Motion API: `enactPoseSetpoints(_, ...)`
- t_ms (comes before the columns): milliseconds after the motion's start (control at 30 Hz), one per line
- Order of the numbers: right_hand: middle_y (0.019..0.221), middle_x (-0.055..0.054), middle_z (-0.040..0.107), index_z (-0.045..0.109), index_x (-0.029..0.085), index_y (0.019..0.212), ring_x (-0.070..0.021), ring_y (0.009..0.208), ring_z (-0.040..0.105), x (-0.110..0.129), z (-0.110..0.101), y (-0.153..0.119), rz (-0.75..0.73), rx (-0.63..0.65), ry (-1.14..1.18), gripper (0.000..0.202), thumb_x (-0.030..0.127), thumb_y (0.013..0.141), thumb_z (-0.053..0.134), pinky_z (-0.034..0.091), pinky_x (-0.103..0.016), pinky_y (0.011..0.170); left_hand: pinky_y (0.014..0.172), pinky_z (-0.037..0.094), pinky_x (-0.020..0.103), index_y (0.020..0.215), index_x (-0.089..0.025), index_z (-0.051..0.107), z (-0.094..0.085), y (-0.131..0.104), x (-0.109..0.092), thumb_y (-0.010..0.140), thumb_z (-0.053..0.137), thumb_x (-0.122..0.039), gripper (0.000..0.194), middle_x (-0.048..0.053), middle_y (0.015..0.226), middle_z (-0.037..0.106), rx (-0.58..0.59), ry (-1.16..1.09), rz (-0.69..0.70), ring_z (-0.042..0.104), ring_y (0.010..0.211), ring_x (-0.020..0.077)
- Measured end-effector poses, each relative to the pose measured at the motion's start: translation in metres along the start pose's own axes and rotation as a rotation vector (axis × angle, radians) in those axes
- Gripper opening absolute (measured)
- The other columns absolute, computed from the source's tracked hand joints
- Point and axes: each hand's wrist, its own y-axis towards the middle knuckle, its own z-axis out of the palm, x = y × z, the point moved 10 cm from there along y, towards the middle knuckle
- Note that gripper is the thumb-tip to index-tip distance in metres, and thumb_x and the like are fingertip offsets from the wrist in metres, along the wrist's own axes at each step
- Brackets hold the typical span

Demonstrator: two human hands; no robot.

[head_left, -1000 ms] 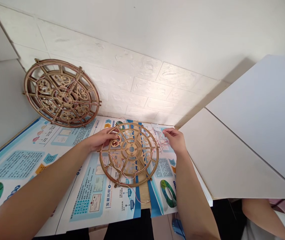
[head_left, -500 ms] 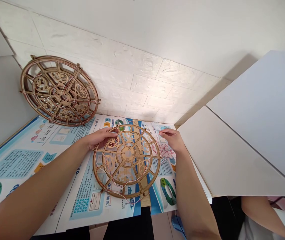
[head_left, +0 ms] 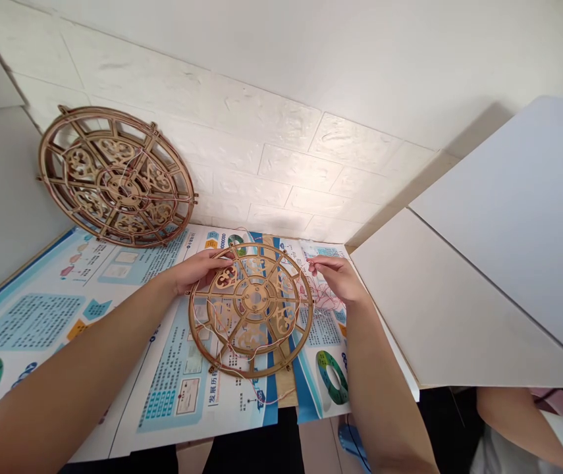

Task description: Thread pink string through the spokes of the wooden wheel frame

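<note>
Head view: we have the wheel (head_left: 247,299) in our left hand (head_left: 202,271) and its wire (head_left: 251,357) in our right hand (head_left: 338,276).
Our left grip clasps the wheel at its far left edge, thumb on top; our right grip is narrow, fingertips pinching the wire just beside the wheel's right rim. The wheel sits over the poster (head_left: 34,322) spread on the desk (head_left: 286,382); whether it touches down, we cannot tell. Loose strands cross its spokes, and a red tangle (head_left: 328,297) lies under our right hand. We judge the step in hand to be handling the wire along the frame; the next move calls for a steady wheel and slack drawn gently, clear of that tangle.
</note>
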Motion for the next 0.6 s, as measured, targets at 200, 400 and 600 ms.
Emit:
enactPoseSetpoints(200, 0.087, -0.005, 0.073, 0.077, 0.023, 0.097, -0.0201, 0.084, 0.065, -0.006, 0.006, 0.001, 0.073, 0.009, -0.004, 0.025, 0.043, 0.081, 0.078, 0.051, -0.035, 0.08, 0.073, 0.058, 0.028, 0.104, -0.017, 0.066, 0.001, 0.003, 0.002, 0.077, 0.082, -0.026, 0.032, 0.006, 0.093, 0.07, 0.039, -0.028, 0.009, 0.068, 0.08, 0.0175)
enactPoseSetpoints(400, 0.09, -0.004, 0.071, 0.073, 0.022, 0.09, -0.0208, 0.089, 0.064, -0.001, 0.01, 0.006, 0.006, -0.029, -0.173, 0.021, 0.042, 0.086, 0.07, 0.048, -0.036, 0.083, 0.07, 0.057, 0.026, 0.103, -0.015, 0.067, 0.001, 0.005, 0.001, 0.076, 0.082, -0.025, 0.031, 0.006, 0.089, 0.069, 0.038, -0.018, 0.033, 0.067, 0.079, 0.0166)
enactPoseSetpoints(600, 0.102, -0.004, 0.063, 0.07, 0.024, 0.094, -0.0195, 0.099, 0.059, 0.023, 0.034, 0.007, -0.189, -0.005, -0.326, 0.014, 0.036, 0.094, 0.062, 0.044, -0.036, 0.09, 0.07, 0.057, 0.026, 0.099, -0.015, 0.065, 0.003, 0.005, 0.002, 0.075, 0.082, -0.025, 0.03, 0.005, 0.086, 0.069, 0.031, -0.025, 0.026, 0.067, 0.075, 0.016)
